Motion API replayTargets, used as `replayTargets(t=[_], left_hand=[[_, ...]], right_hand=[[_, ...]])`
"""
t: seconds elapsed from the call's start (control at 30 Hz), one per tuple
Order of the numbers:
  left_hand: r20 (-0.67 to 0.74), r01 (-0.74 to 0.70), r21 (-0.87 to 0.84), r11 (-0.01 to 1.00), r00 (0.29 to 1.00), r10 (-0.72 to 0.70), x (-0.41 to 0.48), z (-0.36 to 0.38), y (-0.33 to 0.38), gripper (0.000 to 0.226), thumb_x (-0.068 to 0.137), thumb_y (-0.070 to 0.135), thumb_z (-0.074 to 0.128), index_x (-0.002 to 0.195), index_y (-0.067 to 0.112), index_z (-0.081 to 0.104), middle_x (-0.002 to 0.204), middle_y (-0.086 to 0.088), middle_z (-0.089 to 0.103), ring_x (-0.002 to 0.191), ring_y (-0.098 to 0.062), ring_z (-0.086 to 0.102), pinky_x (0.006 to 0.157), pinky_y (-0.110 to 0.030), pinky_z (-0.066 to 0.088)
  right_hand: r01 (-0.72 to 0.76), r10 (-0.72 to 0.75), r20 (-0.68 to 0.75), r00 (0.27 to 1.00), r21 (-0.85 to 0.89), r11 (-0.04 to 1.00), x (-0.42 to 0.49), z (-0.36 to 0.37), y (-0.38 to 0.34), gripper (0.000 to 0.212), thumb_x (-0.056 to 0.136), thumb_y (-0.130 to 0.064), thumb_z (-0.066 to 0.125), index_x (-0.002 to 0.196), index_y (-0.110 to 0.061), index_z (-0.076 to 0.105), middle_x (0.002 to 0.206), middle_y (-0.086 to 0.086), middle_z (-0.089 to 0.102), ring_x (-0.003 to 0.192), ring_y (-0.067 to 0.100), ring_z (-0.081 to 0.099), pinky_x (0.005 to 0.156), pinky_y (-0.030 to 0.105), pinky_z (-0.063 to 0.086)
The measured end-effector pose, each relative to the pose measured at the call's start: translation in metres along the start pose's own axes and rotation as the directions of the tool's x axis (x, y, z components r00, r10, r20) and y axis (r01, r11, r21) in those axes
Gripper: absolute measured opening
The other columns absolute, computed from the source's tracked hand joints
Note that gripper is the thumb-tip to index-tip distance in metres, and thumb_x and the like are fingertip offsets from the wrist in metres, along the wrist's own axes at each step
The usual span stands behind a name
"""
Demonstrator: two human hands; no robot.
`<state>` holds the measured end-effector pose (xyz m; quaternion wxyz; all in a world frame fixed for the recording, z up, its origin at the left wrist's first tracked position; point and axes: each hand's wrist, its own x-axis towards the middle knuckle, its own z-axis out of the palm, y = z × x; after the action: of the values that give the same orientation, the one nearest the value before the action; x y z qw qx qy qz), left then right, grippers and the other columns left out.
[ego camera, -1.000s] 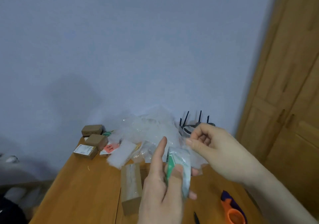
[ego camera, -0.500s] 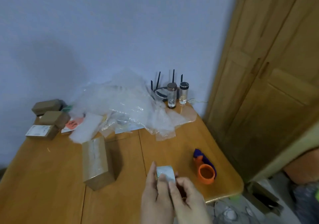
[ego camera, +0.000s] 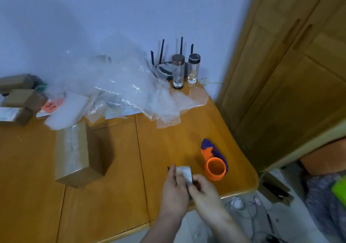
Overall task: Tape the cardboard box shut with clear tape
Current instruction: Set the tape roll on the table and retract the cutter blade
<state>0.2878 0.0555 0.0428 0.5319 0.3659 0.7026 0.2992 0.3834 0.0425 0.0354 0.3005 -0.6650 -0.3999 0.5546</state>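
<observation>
Left hand (ego camera: 175,192) and right hand (ego camera: 206,196) pinch small clear-wrapped packet (ego camera: 185,173) between them near front edge of wooden surface (ego camera: 116,196). Cardboard box (ego camera: 78,152) sits well apart to left, glossy clear tape strip already along top. Orange tape dispenser (ego camera: 215,166) just beside hands. Best set packet down, fetch dispenser, press seam flat. Bubble wrap (ego camera: 119,85), two bottles (ego camera: 177,72) by blue wall; wooden door on right.
</observation>
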Motion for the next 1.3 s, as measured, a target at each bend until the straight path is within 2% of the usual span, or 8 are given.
replayTargets(t=[0.13,0.27,0.4,0.53,0.73,1.03,1.17,1.3], left_hand=[[0.008,0.019,0.004,1.0,1.0,-0.019,0.039,0.01,-0.012,0.049,0.108,0.029,0.043,0.155,0.015,0.04,0.151,-0.008,0.055,0.136,-0.024,0.054,0.108,-0.032,0.045],[0.039,-0.031,0.143,0.989,0.999,0.026,0.058,0.014,-0.023,0.041,0.106,0.034,0.047,0.145,0.022,0.056,0.137,-0.002,0.068,0.121,-0.019,0.065,0.095,-0.029,0.053],[0.035,-0.067,0.254,0.965,0.998,0.061,0.067,0.014,-0.034,0.037,0.106,0.03,0.047,0.141,0.026,0.059,0.131,0.002,0.071,0.111,-0.015,0.067,0.088,-0.025,0.054],[0.036,-0.074,0.349,0.934,0.997,0.065,0.074,0.013,-0.04,0.04,0.107,0.029,0.043,0.145,0.025,0.056,0.139,0.0,0.066,0.126,-0.021,0.061,0.104,-0.033,0.052],[0.063,-0.122,0.415,0.902,0.992,0.105,0.08,0.015,-0.041,0.04,0.106,0.015,0.038,0.136,0.025,0.063,0.125,0.0,0.072,0.102,-0.016,0.062,0.086,-0.026,0.052],[0.138,-0.127,0.43,0.894,0.988,0.074,0.077,0.005,-0.049,0.046,0.107,0.012,0.035,0.146,0.027,0.054,0.138,0.002,0.065,0.118,-0.017,0.061,0.09,-0.021,0.048],[-0.016,-0.022,0.347,0.937,0.999,0.029,0.075,-0.007,-0.061,0.039,0.107,0.019,0.039,0.142,0.023,0.057,0.132,0.001,0.068,0.102,-0.017,0.067,0.087,-0.029,0.057],[-0.061,0.103,0.25,0.963,0.994,-0.09,0.071,-0.013,-0.073,0.034,0.107,0.02,0.039,0.135,0.021,0.06,0.108,0.003,0.068,0.086,-0.013,0.062,0.073,-0.026,0.05]], right_hand=[[0.082,-0.074,0.037,0.997,-0.264,0.961,0.045,-0.006,0.021,0.007,0.098,-0.026,0.057,0.096,-0.025,0.063,0.092,-0.006,0.07,0.083,0.006,0.066,0.079,0.036,0.058],[0.116,-0.111,0.04,0.993,-0.482,0.869,0.068,-0.006,0.036,0.017,0.097,-0.028,0.052,0.11,-0.032,0.062,0.1,-0.005,0.073,0.092,0.013,0.069,0.082,0.04,0.058],[0.255,-0.335,0.061,0.94,-0.778,0.574,0.075,-0.004,0.045,0.017,0.096,-0.024,0.053,0.11,-0.031,0.06,0.101,-0.006,0.072,0.097,0.016,0.066,0.086,0.038,0.048],[0.297,-0.386,0.156,0.909,-0.893,0.338,0.082,-0.004,0.053,0.027,0.096,-0.017,0.052,0.12,-0.025,0.058,0.118,-0.002,0.071,0.116,0.021,0.06,0.1,0.039,0.039],[0.306,-0.39,0.214,0.896,-0.932,0.193,0.091,0.0,0.063,0.029,0.096,-0.015,0.05,0.124,-0.022,0.059,0.121,0.001,0.07,0.121,0.025,0.058,0.111,0.042,0.033],[0.252,-0.39,0.156,0.907,-0.945,0.209,0.094,0.006,0.068,0.028,0.089,-0.017,0.064,0.117,-0.021,0.066,0.113,0.003,0.073,0.112,0.026,0.065,0.102,0.043,0.046],[0.237,-0.456,0.057,0.888,-0.907,0.348,0.077,0.022,0.065,0.024,0.091,-0.031,0.065,0.113,-0.023,0.065,0.107,0.0,0.069,0.1,0.021,0.064,0.085,0.036,0.052],[0.179,-0.278,0.001,0.961,-0.768,0.615,0.058,0.055,0.077,0.022,0.099,-0.037,0.05,0.118,-0.025,0.052,0.117,-0.004,0.061,0.105,0.015,0.06,0.086,0.029,0.052]])
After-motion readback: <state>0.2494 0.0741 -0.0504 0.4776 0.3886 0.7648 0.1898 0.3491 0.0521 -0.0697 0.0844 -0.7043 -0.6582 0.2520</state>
